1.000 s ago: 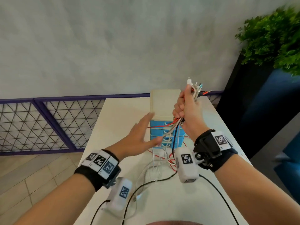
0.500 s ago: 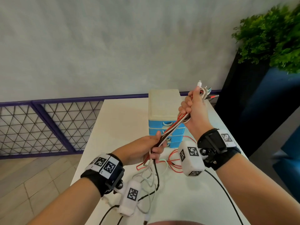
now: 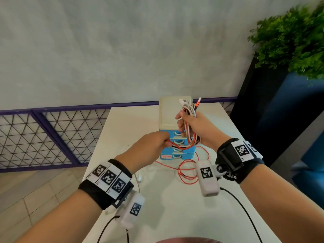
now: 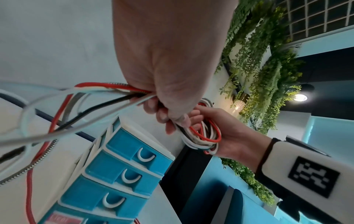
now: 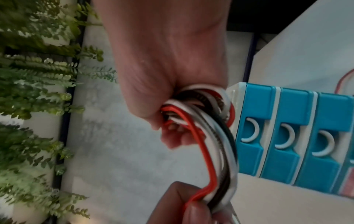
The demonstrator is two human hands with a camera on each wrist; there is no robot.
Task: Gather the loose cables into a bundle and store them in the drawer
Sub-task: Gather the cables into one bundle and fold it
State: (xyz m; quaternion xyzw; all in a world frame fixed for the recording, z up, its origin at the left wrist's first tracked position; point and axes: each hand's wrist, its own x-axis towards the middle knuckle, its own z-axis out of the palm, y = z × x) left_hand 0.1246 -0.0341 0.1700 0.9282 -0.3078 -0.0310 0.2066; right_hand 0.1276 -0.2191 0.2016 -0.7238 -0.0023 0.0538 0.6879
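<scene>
A bundle of red, white, black and braided cables (image 3: 190,135) is held in the air in front of the blue drawer unit (image 3: 177,151). My right hand (image 3: 191,127) grips the looped part, plug ends sticking up above the fist (image 3: 189,104). My left hand (image 3: 154,146) pinches the same strands just left of it, in a closed fist. In the left wrist view the cables (image 4: 107,94) run out of my left hand (image 4: 168,109) toward the table. The right wrist view shows the loop (image 5: 206,118) in my right hand (image 5: 172,94). All drawers (image 5: 268,136) look closed.
Loose red cable (image 3: 187,171) and pale cable tails lie on the white table (image 3: 175,207) in front of the drawer unit. A purple mesh railing (image 3: 52,137) runs at the left. A dark planter with green plants (image 3: 289,42) stands at the right.
My left hand went from open to gripping the strands, then rose toward the right hand. The right hand came down and left before the drawers, and the cables now form a loop.
</scene>
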